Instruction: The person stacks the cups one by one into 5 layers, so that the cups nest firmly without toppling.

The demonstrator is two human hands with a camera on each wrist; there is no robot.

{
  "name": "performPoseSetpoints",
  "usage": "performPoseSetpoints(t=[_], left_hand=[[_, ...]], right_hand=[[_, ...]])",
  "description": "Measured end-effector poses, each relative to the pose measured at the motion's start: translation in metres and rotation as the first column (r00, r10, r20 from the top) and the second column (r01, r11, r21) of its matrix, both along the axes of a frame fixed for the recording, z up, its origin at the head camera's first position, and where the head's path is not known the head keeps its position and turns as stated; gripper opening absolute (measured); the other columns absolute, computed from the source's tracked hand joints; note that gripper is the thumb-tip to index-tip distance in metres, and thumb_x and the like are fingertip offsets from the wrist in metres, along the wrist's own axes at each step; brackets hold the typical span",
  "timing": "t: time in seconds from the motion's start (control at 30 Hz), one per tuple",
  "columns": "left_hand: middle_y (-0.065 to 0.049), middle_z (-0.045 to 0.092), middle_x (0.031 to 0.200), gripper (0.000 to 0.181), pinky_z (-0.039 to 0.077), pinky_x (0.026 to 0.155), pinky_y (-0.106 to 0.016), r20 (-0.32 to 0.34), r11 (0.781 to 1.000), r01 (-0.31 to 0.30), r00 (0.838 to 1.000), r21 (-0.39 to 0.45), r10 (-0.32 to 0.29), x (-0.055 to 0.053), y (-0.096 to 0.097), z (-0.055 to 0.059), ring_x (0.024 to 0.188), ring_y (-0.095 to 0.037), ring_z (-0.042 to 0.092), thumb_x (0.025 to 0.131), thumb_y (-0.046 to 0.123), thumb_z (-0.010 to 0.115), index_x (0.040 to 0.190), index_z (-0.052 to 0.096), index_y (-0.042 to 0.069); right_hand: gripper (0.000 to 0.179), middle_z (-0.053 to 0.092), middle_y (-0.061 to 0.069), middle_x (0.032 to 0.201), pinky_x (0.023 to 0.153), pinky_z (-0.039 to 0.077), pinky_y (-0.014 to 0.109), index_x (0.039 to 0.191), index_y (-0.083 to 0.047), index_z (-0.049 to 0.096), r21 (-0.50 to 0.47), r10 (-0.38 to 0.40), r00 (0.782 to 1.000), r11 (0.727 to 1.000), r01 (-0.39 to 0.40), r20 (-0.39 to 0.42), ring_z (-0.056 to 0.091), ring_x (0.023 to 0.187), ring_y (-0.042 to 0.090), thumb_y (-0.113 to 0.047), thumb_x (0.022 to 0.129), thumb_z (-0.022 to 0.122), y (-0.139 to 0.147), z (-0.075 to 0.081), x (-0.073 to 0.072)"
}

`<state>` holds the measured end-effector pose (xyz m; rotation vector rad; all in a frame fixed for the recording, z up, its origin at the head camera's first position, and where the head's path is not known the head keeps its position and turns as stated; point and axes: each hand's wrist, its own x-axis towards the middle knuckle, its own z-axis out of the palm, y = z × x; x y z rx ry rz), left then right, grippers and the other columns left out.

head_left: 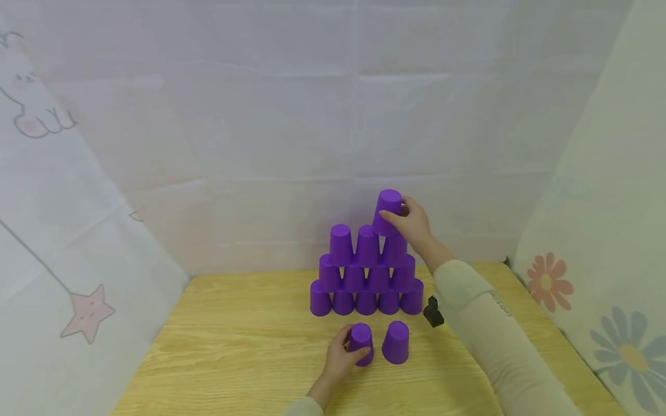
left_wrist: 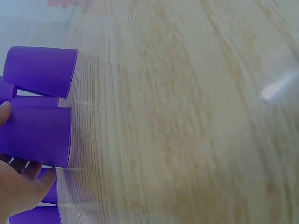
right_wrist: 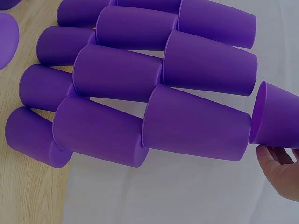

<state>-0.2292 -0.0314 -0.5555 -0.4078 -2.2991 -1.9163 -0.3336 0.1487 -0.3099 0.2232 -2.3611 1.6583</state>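
Observation:
Upside-down purple cups [head_left: 366,301] stand stacked in a pyramid, with several in the bottom two rows and three in the row above. My right hand [head_left: 416,225] holds another cup [head_left: 385,203] upside down, thumb and fingers around its side, over the right part of that third row. In the right wrist view, the rim of this held cup [right_wrist: 275,114] is right at the base of a third-row cup [right_wrist: 198,123]. In front of the stack, my left hand [head_left: 339,361] grips an upside-down cup [head_left: 360,334] at table level, its thumb across the near side.
One more upside-down cup [head_left: 396,344] stands just right of my left hand's cup. A small black object [head_left: 433,312] shows beside the right sleeve [head_left: 499,335]. The wood-grain table [head_left: 234,341] is bounded by a pale cloth backdrop [head_left: 270,144] behind and patterned cloths at both sides.

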Motion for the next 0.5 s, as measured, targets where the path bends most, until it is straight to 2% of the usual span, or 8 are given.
performPoseSetpoints(t=[0.27, 0.5], left_hand=[[-0.024, 0.052, 0.106, 0.050, 0.036, 0.085, -0.052, 0.028, 0.999, 0.014, 0.999, 0.043, -0.015, 0.013, 0.003, 0.027, 0.101, -0.041, 0.045, 0.069, -0.001, 0.067, 0.113, 0.045, -0.010], [-0.025, 0.051, 0.106, 0.050, 0.036, 0.085, -0.051, 0.044, 0.999, 0.006, 0.999, 0.045, -0.008, 0.015, 0.004, 0.032, 0.101, -0.041, 0.046, 0.069, -0.002, 0.067, 0.113, 0.045, -0.011]], right_hand=[[0.060, 0.047, 0.016, 0.118, 0.087, 0.038, 0.040, 0.126, -0.003, 0.037, 0.018, -0.010, 1.000, 1.000, 0.009, 0.017, 0.045, 0.106, 0.027, -0.031, 0.079, 0.062, -0.001, 0.000, -0.003], [0.059, 0.046, 0.016, 0.118, 0.086, 0.039, 0.040, 0.124, -0.002, 0.038, 0.032, -0.007, 0.999, 0.999, 0.006, 0.037, 0.045, 0.106, 0.028, -0.031, 0.078, 0.063, -0.001, -0.002, -0.006]])
